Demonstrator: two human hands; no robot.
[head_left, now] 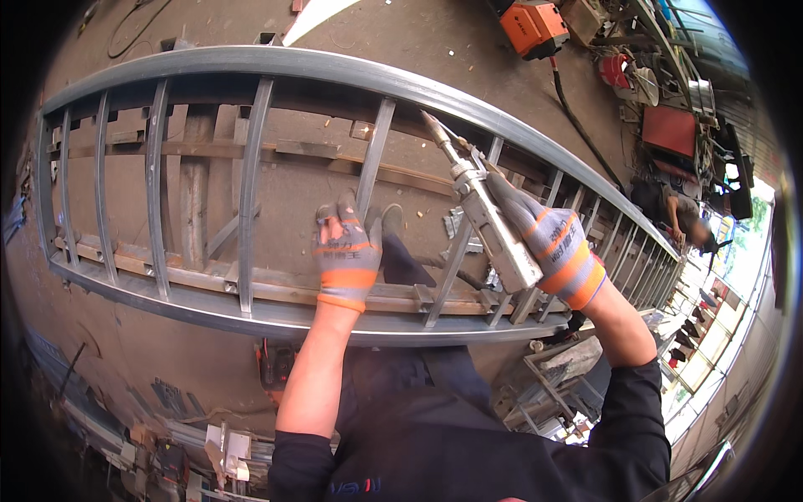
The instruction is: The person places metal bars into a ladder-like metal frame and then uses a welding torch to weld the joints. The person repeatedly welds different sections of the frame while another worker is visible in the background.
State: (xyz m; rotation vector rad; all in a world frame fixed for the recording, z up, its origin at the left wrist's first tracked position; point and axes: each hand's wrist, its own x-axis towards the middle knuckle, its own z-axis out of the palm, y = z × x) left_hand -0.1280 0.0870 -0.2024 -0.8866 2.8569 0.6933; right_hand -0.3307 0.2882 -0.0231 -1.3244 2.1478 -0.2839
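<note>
My left hand, in a grey and orange work glove, lies over one upright bar of a long metal frame. Its fingers stretch out along that bar, and the hand covers the bar's lower part. In my right hand, gloved the same way, is a silver welding gun with a pointed nozzle. The fingers wrap its body from the right. The nozzle points up and left toward the far rail, close to its inner edge; I cannot tell whether it touches.
Brown supports lie beneath the frame. An orange machine stands beyond it, with a dark hose running from it. Another person is at the far right. A metal stand is near my right side.
</note>
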